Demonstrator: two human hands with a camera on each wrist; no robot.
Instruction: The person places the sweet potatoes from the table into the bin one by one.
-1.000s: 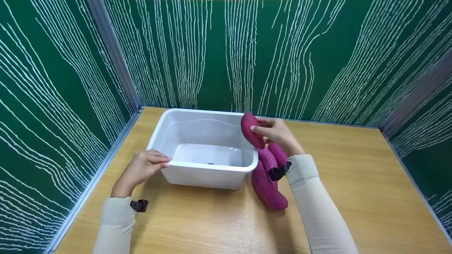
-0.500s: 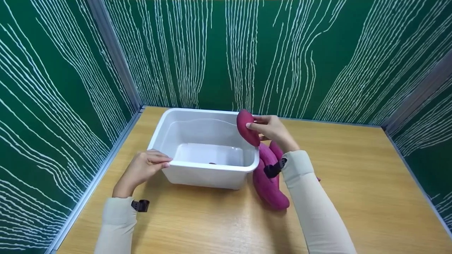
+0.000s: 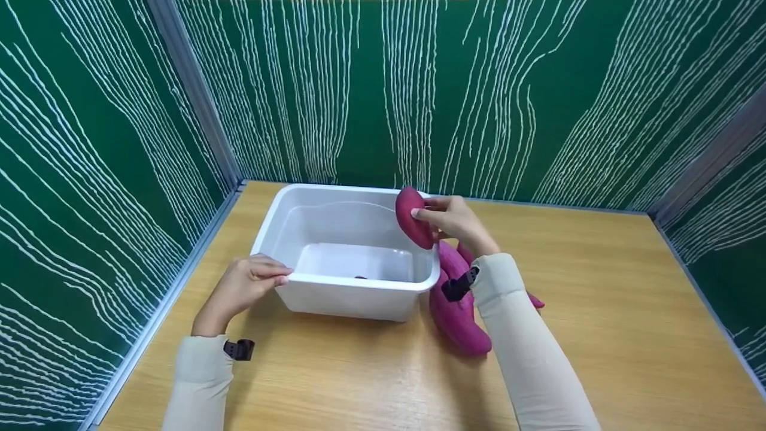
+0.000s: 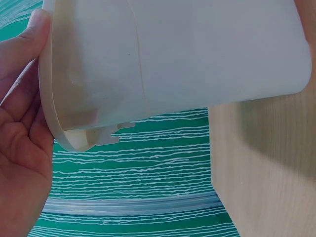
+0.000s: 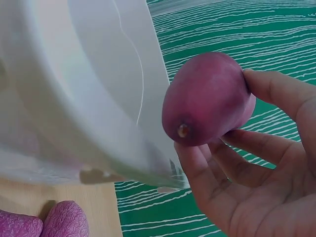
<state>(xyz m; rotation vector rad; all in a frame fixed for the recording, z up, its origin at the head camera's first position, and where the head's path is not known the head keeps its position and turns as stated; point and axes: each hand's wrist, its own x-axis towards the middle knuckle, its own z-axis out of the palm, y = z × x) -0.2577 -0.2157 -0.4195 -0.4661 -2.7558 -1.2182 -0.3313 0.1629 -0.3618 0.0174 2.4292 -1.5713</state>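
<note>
My right hand (image 3: 459, 222) holds a reddish-purple sweet potato (image 3: 412, 218) between thumb and fingers, over the right end of a white plastic tub (image 3: 353, 302). In the right wrist view the sweet potato (image 5: 207, 98) shows its blunt tip beside the tub's blurred rim. My left hand (image 3: 242, 287) pinches the tub's rim at its front left corner. The left wrist view has the thumb and fingers of the left hand (image 4: 22, 153) on either side of that rim. Several more purple sweet potatoes (image 3: 459, 323) lie beside the tub's right wall, partly hidden by my right forearm.
A wooden table (image 3: 628, 299) carries everything. Green panels with white wavy lines (image 3: 371, 90) stand at the back and sides, joined by grey metal posts (image 3: 191, 84). Inside the tub, a small dark red spot (image 3: 360, 277) peeks over the front rim.
My right hand has shifted a little left with the sweet potato, further over the tub. The tip of another sweet potato now shows right of my forearm. My left hand keeps its place.
</note>
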